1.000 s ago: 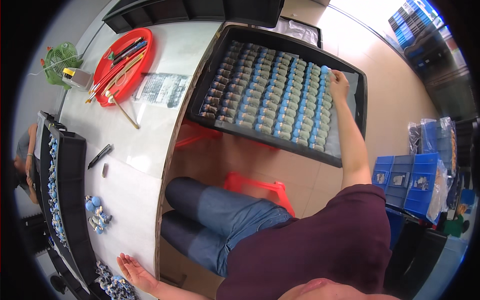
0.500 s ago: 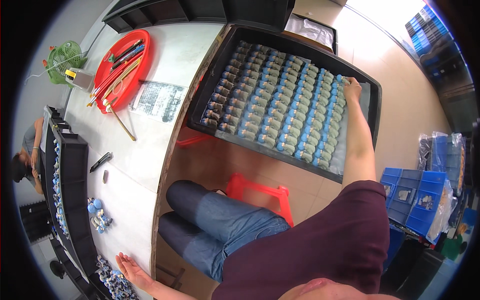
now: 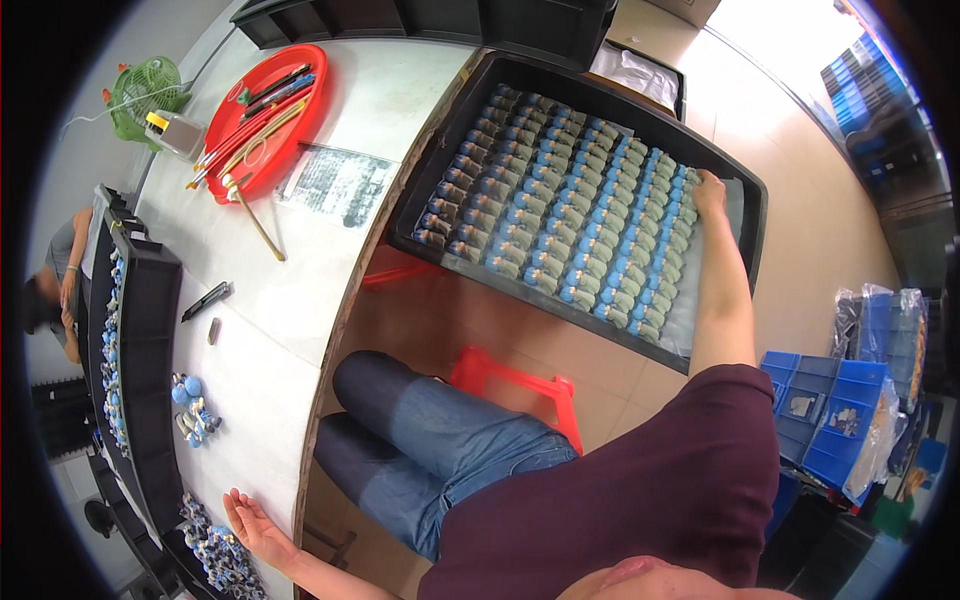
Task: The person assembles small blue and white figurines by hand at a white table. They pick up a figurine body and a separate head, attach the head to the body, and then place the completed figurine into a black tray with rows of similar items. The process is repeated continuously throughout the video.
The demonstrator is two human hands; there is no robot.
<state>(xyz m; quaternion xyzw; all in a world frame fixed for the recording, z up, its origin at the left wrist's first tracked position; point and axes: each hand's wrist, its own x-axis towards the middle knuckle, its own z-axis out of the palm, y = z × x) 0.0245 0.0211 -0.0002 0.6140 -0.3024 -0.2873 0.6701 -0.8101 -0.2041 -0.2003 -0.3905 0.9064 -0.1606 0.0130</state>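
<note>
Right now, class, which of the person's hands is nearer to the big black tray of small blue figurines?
Right. The right hand rests on the black tray at its far edge; the left hand lies open on the white table, well away.

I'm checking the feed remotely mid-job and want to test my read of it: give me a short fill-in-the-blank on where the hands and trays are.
1. The right hand rests on small figures at the far end of the big ____ tray.
2. The left hand lies palm up on the white table, beside a pile of small ____ figures.
3. The round tray holding brushes and sticks is ____.
4. The stool beside the person's knees is ____.

Missing words: black; blue; red; red
</note>
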